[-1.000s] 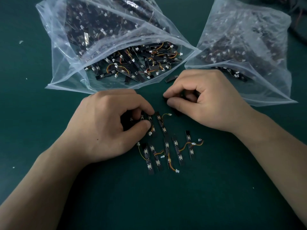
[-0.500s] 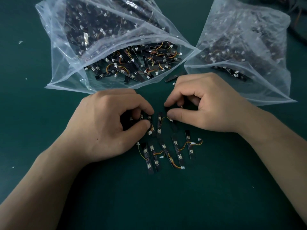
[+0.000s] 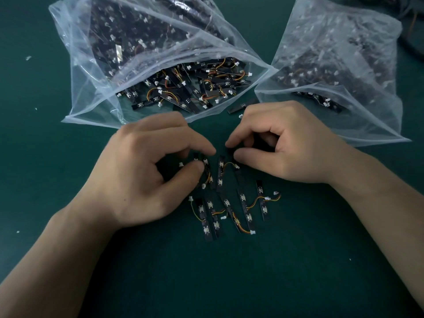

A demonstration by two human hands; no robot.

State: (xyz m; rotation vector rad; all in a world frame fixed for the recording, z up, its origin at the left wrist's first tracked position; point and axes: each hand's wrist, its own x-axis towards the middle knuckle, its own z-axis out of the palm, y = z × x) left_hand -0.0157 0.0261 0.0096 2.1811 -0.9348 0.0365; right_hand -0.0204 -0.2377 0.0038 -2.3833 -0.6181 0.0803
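Several small black LED strip boards (image 3: 231, 207) with orange-yellow wires and white plugs lie in a loose cluster on the green mat (image 3: 229, 271), between and below my hands. My left hand (image 3: 146, 175) has its fingers curled, and its thumb and forefinger pinch one strip board (image 3: 206, 165) at the cluster's top left. My right hand (image 3: 282, 148) is curled too, thumb and forefinger close together over a dark strip end (image 3: 230, 149); the fingers hide most of it. Another board (image 3: 221, 173) with a wired plug lies between the two hands.
Two clear plastic bags lie at the back: a large open one (image 3: 96, 92) full of the same strip boards on the left, and a second (image 3: 367, 92) on the right. A single strip (image 3: 239, 106) lies between them. Dark cables sit at the top right corner.
My right hand has slid toward the left and down, nearer the left hand. A few strips in the cluster have shifted. The left hand has kept its pinch and barely moved.
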